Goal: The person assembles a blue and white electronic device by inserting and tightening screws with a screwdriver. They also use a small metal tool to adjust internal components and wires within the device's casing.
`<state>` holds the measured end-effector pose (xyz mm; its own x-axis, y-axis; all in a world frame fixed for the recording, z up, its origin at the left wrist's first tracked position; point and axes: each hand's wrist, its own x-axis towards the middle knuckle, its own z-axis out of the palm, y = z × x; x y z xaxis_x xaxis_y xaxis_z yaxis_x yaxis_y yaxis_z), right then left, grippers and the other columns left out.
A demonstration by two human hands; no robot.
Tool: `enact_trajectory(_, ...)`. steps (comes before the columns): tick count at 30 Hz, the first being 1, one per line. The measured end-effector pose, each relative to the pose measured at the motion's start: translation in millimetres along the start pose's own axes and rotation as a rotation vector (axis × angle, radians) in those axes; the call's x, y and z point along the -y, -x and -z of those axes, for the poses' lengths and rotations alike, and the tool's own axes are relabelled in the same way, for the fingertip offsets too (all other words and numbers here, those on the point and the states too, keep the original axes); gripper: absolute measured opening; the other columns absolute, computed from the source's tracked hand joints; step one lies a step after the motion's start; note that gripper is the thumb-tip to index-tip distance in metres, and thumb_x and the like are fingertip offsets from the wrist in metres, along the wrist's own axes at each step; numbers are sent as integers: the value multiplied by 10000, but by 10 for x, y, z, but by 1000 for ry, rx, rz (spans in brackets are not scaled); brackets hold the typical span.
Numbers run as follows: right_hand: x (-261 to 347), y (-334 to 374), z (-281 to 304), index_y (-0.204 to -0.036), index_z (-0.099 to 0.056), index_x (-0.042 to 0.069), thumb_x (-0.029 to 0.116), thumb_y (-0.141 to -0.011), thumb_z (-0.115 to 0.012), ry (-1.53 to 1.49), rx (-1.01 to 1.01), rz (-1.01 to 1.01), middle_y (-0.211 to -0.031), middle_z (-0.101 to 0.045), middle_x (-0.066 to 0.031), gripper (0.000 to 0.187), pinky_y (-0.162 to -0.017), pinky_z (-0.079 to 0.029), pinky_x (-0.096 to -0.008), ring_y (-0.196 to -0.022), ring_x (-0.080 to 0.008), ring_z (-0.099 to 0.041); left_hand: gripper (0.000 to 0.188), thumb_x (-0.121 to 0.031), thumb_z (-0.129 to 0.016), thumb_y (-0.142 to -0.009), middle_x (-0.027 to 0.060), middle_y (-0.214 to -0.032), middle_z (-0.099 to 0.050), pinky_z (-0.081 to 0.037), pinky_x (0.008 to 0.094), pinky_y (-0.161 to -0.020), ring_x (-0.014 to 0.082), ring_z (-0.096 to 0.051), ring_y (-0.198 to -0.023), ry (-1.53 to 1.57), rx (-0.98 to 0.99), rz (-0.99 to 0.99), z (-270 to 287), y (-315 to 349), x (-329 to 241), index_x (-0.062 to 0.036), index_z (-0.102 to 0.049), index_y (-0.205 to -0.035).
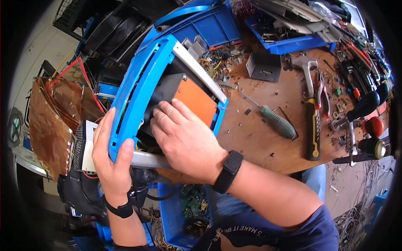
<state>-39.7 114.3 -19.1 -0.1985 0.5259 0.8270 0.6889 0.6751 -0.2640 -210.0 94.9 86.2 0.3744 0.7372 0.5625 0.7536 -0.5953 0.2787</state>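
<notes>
A device housing with a bright blue plastic end frame (134, 90) and silver metal rails is tilted over the near left of the bench. Inside it sits a black box with an orange panel (197, 100). My left hand (113, 150) grips the lower left corner of the blue frame, thumb on the near side and fingers around the outer edge. Flat on the black box and the orange panel's edge rests my right hand (184, 138), its fingers stretched out and close together. It covers part of the box.
Right of the housing lie a green-handled screwdriver (276, 121), a hammer (312, 125), and red-handled pliers (322, 94). A black metal bracket (264, 67) stands behind them. Blue bins and scrap line the back. Below the bench edge is a blue crate (167, 221) with circuit boards.
</notes>
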Motion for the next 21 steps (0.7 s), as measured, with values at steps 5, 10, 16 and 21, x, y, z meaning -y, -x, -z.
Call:
enact_trajectory(5, -18, 26, 11, -1217, -613, -61, 183, -846, -542, -4, -6, 7, -1279, -601, -190, 450, -1150, -332, -456, -1294, -327, -503, 607, -227, -640, -888, 219, -1346, -543, -421, 386, -1038, 288, -543, -1214, 27, 29, 33, 29, -7, -23, 90, -491, -1383)
enact_trajectory(10, -10, 21, 22, -1205, -614, -55, 171, -844, -560, -26, -25, -3, -1264, -603, -180, 429, -1135, -345, -457, -1278, -321, -509, 603, -198, -668, -868, 233, -1356, -542, -413, 403, -1055, 315, -539, -1235, -7, 34, 56, 41, -14, -61, 81, -501, -1376)
enact_trajectory(16, -4, -14, 19, -1163, -628, -36, 156, -815, -655, -89, -52, -13, -1244, -612, -167, 398, -1117, -357, -462, -1267, -311, -514, 722, -315, -756, -842, 226, -1385, -519, -358, 437, -1109, 358, -486, -1295, -78, 45, -5, 73, 23, 8, 45, -478, -1404)
enact_trajectory(21, 66, -191, 268, -1157, -650, -20, 163, -771, -748, -261, 65, -152, -1178, -648, -182, 439, -1063, -401, -476, -1208, -347, -555, 582, -353, -512, -1030, 195, -1460, -488, -301, 406, -1162, 293, -434, -1382, 462, -164, 197, 359, 46, 324, 61, -443, -1433)
